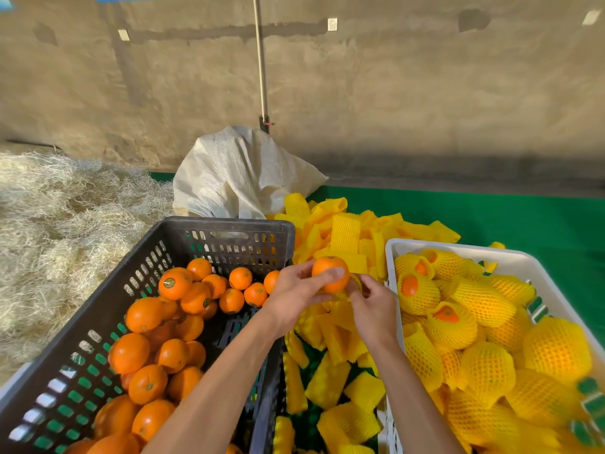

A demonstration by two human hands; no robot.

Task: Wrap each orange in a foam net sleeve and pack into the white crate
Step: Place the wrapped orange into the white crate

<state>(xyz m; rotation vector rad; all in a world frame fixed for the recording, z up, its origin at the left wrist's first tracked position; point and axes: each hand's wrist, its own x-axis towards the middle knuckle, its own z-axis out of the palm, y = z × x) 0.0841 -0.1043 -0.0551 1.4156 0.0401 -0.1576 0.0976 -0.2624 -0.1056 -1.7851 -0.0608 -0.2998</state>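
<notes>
Nearest, both bare forearms reach forward over the gap between two crates. To the left stands a dark slotted crate [226,231] holding loose oranges [144,314], several with small stickers. To the right the white crate [458,249] is heaped with wrapped oranges [556,350], each in a yellow foam net, a few showing bare orange skin at the open end. Between the crates, loose foam net sleeves [347,232] lie scattered on the green counter [523,217], thinly below the arms and piled thick beyond the hands.

Above this pile the left hand [294,294] grips one orange [330,273], thumb across its front and fingers [306,268] curled behind. The right hand [375,306] meets it from the right, its fingers clenched on what looks like a yellow sleeve [355,283] at the orange's lower right side; how far the sleeve covers the fruit is hard to tell, since the hands hide that part.

Beyond the dark crate slumps a white woven sack [239,173]. Pale straw [65,208] spreads to the left of it. Behind everything rises a rough tan wall [393,93], a thin pole [261,60] standing against it.
</notes>
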